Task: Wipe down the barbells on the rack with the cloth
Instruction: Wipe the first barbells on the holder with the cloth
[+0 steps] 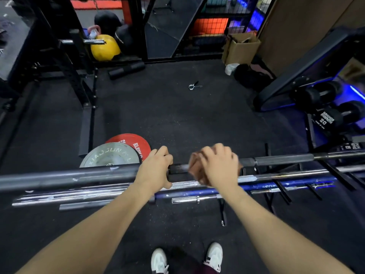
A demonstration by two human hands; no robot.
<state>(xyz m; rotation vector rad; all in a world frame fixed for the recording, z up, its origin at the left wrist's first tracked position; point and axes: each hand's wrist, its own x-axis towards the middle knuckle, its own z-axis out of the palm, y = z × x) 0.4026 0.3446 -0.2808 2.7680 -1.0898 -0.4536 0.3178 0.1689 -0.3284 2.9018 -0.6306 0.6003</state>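
Several barbells lie side by side on a low black rack (280, 186) in front of me. The top grey barbell (69, 177) runs from left to right across the view. My left hand (156, 169) grips this bar near its collar. My right hand (217, 165) holds a reddish-brown cloth (194, 165) wrapped round the same bar just to the right, blurred by motion. Below lie a chrome barbell (65, 195) and a blue barbell (286, 184).
A grey plate (106, 155) and a red plate (128, 141) lie on the floor behind the rack. A spring collar (192, 86) lies on the black floor mat. Dumbbells (325, 113) fill a rack at right. A squat rack (79, 76) stands at left, beside a yellow ball (104, 48).
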